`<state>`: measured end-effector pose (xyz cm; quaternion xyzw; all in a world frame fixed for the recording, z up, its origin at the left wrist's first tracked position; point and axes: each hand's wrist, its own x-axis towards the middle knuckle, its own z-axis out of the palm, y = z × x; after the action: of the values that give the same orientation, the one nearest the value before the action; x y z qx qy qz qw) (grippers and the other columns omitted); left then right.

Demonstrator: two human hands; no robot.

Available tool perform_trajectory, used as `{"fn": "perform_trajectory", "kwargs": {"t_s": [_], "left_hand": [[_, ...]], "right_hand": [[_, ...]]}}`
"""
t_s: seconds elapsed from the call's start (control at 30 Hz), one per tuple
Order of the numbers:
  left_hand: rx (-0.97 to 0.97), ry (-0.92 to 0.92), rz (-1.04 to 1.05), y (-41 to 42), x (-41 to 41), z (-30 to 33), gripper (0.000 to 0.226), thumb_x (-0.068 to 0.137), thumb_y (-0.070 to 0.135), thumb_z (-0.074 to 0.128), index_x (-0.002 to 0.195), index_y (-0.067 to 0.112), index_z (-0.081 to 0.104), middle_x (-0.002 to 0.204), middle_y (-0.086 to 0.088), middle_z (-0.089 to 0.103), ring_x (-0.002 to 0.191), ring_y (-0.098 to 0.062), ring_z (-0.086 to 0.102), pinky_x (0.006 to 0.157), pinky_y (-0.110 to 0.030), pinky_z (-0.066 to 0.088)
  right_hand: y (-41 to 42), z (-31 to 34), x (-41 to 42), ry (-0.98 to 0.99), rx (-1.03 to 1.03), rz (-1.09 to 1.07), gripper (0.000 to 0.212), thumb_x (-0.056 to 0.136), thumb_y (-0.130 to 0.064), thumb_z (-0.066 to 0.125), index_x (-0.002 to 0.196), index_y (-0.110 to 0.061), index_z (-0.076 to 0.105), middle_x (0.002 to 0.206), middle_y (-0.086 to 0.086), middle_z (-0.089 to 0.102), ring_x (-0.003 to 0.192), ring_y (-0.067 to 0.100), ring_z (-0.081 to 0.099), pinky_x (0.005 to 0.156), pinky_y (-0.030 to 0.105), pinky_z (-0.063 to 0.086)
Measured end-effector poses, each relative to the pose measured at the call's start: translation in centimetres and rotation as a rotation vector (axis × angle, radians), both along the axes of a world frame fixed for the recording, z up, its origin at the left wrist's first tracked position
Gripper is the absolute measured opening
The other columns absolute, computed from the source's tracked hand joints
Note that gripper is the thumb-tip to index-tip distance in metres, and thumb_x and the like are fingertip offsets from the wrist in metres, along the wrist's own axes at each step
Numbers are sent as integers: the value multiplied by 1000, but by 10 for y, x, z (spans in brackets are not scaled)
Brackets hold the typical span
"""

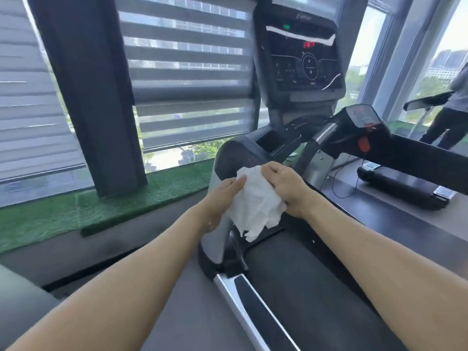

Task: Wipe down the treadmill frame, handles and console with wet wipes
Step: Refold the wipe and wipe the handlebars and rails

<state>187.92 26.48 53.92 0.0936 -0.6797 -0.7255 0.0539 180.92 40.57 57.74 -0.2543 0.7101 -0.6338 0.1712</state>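
1. A crumpled white wet wipe (255,198) was held between both hands just in front of the black upright treadmill console with its dark display (301,57), low down over the treadmill's grey and black left frame upright (222,158).
2. The left hand (222,198) was laid against the wipe's left edge with fingers nearly straight, its grip spread rather than pinching; the right hand (286,188) had its fingers curled into the wipe's upper right side, its grip pinching the sheet.
3. The wipe appeared to be bunched or unfolded in mid-air and not pressed on any surface, so the task was judged to be at an early or in-between stage.
4. No wet streaks could be told on the console, on the black padded handles (405,153) to its right, or on the frame below it; all three were judged as left to wipe.
5. Counted: one wipe, two hands, one console, one treadmill running belt (304,287) below the console, one second treadmill (428,100) far right of it with one person (453,110) standing there.
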Motion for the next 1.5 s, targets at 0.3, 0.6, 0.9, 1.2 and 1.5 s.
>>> {"fn": "perform_trajectory", "kwargs": {"t_s": [0.3, 0.6, 0.9, 1.2, 1.5], "left_hand": [[117, -64, -291, 4, -28, -4, 25, 88, 19, 63, 107, 2, 60, 92, -11, 69, 74, -18, 66, 69, -29, 56], [711, -56, -224, 12, -44, 6, 67, 84, 55, 53, 119, -2, 60, 114, -17, 67, 100, -26, 67, 90, -39, 53], [362, 19, -168, 16, -46, 24, 29, 87, -2, 58, 116, 1, 60, 93, -10, 72, 79, -20, 71, 67, -31, 60], [290, -75, -149, 43, -52, 22, 8, 93, 6, 55, 94, 7, 63, 73, -3, 72, 63, -9, 68, 56, -19, 55], [-48, 121, -79, 21, -55, 48, 47, 87, -18, 46, 62, 16, 66, 77, -2, 62, 73, -20, 56, 55, -25, 50]], "right_hand": [[43, -10, -16, -24, 221, -180, 37, 90, -44, 59, 70, -14, 51, 67, 7, 44, 62, 20, 41, 52, 29, 33], [39, -7, -30, -180, 67, -398, 10, 90, -14, 63, 90, -7, 56, 82, 11, 63, 64, 21, 60, 56, 29, 53], [62, 0, -38, -208, -24, -334, 15, 97, -10, 52, 82, -13, 54, 77, 5, 57, 63, 18, 53, 57, 31, 46], [74, -7, -58, -255, -17, -514, 25, 97, -20, 53, 81, 0, 55, 82, 14, 56, 67, 25, 55, 59, 31, 46], [97, 14, -56, 41, -153, -192, 41, 80, 25, 48, 61, -8, 64, 65, -5, 64, 59, 11, 60, 55, 20, 51]]}}
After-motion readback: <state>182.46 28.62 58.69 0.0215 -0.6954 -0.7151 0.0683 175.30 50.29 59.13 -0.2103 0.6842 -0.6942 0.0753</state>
